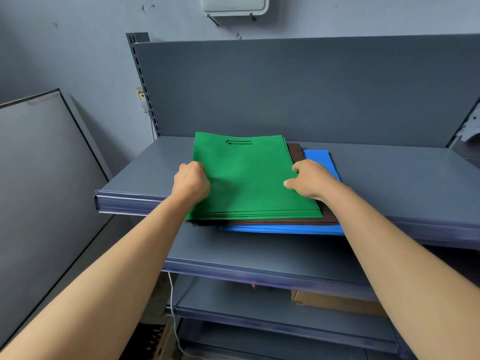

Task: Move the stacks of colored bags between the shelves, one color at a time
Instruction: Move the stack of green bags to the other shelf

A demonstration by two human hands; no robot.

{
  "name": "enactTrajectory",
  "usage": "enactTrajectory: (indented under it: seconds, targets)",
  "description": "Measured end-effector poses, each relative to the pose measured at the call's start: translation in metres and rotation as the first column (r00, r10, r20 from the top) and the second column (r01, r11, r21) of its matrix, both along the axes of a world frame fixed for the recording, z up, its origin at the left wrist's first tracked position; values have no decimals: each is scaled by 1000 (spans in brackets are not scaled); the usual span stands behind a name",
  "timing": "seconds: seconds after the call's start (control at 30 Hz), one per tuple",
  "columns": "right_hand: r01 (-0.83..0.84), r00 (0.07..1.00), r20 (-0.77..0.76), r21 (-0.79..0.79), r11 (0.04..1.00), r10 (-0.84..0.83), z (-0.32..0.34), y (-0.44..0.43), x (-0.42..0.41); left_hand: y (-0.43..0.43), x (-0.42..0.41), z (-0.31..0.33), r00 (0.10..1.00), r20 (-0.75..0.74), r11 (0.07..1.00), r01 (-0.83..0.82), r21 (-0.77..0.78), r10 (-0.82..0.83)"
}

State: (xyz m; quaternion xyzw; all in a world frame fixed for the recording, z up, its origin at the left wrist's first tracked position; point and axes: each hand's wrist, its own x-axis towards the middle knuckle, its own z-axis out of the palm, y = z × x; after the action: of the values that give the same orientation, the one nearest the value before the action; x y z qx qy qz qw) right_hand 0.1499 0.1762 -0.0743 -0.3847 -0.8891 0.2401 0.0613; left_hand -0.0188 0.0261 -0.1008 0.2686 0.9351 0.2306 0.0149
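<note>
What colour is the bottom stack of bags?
Blue: the bottom stack, clearest in the head view.

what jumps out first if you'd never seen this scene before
The bright green bags stand out first, topping a pile on the grey top shelf, with brown bags and blue bags peeking out beneath. The left hand and right hand grip the green stack's left and right edges. A cardboard box sits on a lower shelf, at the right.

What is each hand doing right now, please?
Left hand: grips the left edge of the green bags.
Right hand: grips their right edge, thumb on top.
</note>
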Motion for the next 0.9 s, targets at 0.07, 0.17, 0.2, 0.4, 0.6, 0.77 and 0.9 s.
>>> enactTrajectory:
  seconds: [0.07, 0.17, 0.2, 0.4, 0.6, 0.77, 0.9]
  targets:
    - [40, 998, -40, -42, 998, -42, 1, 0, -3, -1, -1, -1, 1000, 20, 1000, -4, -5, 4]
    - [67, 994, -80, -133, 989, -78, 0, -1, -10, -2, -4, -3, 998, 59, 1000, -19, -6, 19]
    - [63, 995, -68, -139, 988, -73, -2, -2, -12, -3, -4, -3, 997, 72, 1000, -24, -10, 25]
    - [-38, 999, -23, -6, 999, 38, -3, -12, -24, -8, -9, 3, 995, 44, 995, -95, 17, 94]
    - [-18, 995, -94, 60, 998, 24, 2, -14, -36, -8, 0, 10, 990, -77, 993, -114, 24, 116]
    - [100, 983, -146, -95, 990, -113, -11, -5, -41, -14, -1, 4, 994, -70, 996, -78, 51, 82]
    - [81, 974, -215, 43, 996, -70, 7, -13, -47, -21, 2, 18, 985, -121, 983, -108, 147, 126]
